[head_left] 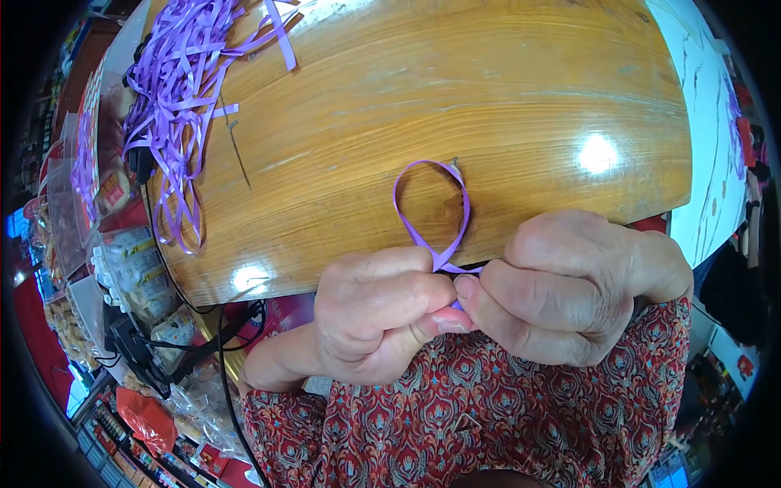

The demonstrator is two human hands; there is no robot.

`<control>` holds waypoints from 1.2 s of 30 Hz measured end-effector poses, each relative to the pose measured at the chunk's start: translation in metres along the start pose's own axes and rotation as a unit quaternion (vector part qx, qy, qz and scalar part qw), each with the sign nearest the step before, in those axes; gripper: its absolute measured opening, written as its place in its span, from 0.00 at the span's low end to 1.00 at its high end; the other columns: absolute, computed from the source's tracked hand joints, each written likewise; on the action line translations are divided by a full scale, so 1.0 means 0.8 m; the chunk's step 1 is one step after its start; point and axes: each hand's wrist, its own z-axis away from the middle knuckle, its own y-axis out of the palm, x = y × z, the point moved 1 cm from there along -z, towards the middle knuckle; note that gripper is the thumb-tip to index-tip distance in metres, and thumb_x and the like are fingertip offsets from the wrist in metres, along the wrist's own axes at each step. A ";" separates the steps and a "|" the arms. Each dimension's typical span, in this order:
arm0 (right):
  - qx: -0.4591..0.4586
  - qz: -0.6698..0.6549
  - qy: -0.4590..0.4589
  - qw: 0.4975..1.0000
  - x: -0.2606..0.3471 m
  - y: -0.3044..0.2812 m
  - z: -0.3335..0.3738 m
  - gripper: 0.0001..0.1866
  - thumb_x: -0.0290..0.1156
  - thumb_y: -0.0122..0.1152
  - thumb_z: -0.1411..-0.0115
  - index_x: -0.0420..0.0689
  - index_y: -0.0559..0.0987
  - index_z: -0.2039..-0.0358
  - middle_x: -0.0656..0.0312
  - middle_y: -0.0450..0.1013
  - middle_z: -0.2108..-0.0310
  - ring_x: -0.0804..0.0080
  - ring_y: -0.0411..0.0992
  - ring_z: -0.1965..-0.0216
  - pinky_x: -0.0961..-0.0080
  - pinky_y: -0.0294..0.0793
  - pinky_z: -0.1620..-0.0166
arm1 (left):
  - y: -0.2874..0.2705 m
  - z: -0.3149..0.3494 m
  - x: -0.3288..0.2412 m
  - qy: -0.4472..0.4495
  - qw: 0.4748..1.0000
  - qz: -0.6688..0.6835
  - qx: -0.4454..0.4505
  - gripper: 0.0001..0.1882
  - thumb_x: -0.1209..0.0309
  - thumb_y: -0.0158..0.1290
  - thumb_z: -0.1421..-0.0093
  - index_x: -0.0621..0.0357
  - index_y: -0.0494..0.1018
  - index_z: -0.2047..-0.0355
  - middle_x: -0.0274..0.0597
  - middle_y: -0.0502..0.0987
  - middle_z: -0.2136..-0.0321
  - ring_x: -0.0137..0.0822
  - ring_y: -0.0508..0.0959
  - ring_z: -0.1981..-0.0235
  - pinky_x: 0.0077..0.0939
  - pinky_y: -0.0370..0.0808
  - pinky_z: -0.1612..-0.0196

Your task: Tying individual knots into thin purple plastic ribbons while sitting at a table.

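From afar, I see the left hand and right hand pinching a looped purple ribbon; one loose pinch could undo it.

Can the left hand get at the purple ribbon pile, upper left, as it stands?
Probably not right now: the left hand has its grip on the purple ribbon loop, together with the right hand. The ribbon pile also lies well away, across the wooden tabletop.
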 end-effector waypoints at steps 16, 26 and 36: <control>0.053 -0.196 0.230 0.952 -0.053 -0.010 -0.009 0.30 0.38 0.70 0.61 0.38 0.76 0.56 0.56 0.74 0.69 0.67 0.74 0.71 0.76 0.71 0.69 | 0.003 -0.028 0.015 -0.062 0.957 0.224 -0.173 0.09 0.69 0.50 0.38 0.65 0.73 0.65 0.36 0.76 0.69 0.22 0.73 0.66 0.17 0.70 0.61; 0.036 -0.203 0.287 0.935 -0.059 -0.006 0.004 0.23 0.27 0.67 0.54 0.38 0.76 0.56 0.58 0.74 0.69 0.73 0.74 0.70 0.81 0.73 0.68 | 0.001 -0.030 0.032 -0.080 0.949 0.256 -0.163 0.09 0.70 0.50 0.38 0.65 0.73 0.65 0.35 0.76 0.69 0.23 0.73 0.65 0.17 0.69 0.59; 0.167 -0.022 0.223 0.960 -0.067 -0.030 0.042 0.16 0.24 0.63 0.55 0.42 0.78 0.62 0.59 0.73 0.63 0.63 0.71 0.61 0.72 0.70 0.60 | -0.009 -0.023 0.048 -0.137 0.945 0.162 -0.247 0.09 0.71 0.49 0.38 0.64 0.74 0.62 0.39 0.77 0.65 0.24 0.73 0.64 0.17 0.68 0.58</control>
